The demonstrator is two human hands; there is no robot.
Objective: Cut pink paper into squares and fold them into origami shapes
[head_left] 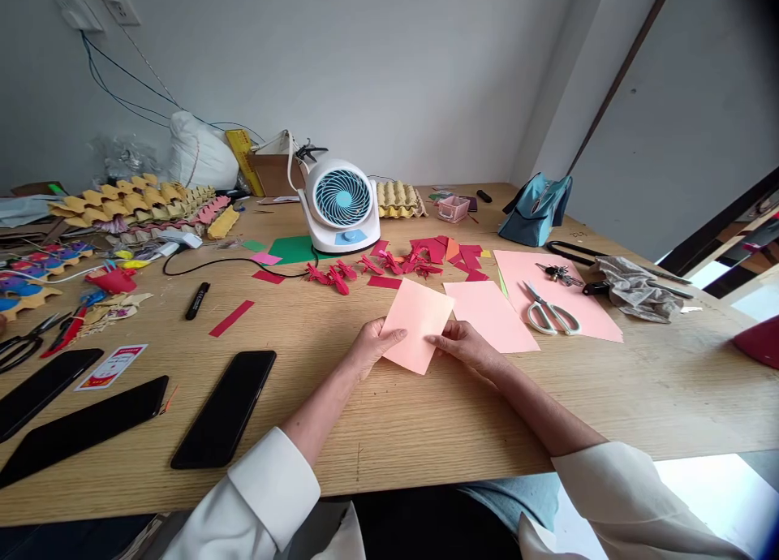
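A sheet of light pink paper (417, 316) is held up over the table between my two hands. My left hand (371, 345) pinches its left edge, thumb on the front face and fingers behind. On the opposite edge, my right hand (466, 345) grips it the same way. Just behind my right hand lies another pink sheet (496, 312), flat on the wood. White-handled scissors (551, 310) rest on a larger pink sheet (584, 316) to the right. Several red folded-paper pieces (337, 274) sit in a row beyond the held paper.
A white fan (344, 199) stands at the back. Three black phones, one a near phone (225, 410), lie left, with a black marker (198, 300) and a red strip (231, 318). Keys (558, 274), a grey cloth (636, 288) and a teal bag (532, 211) are on the right.
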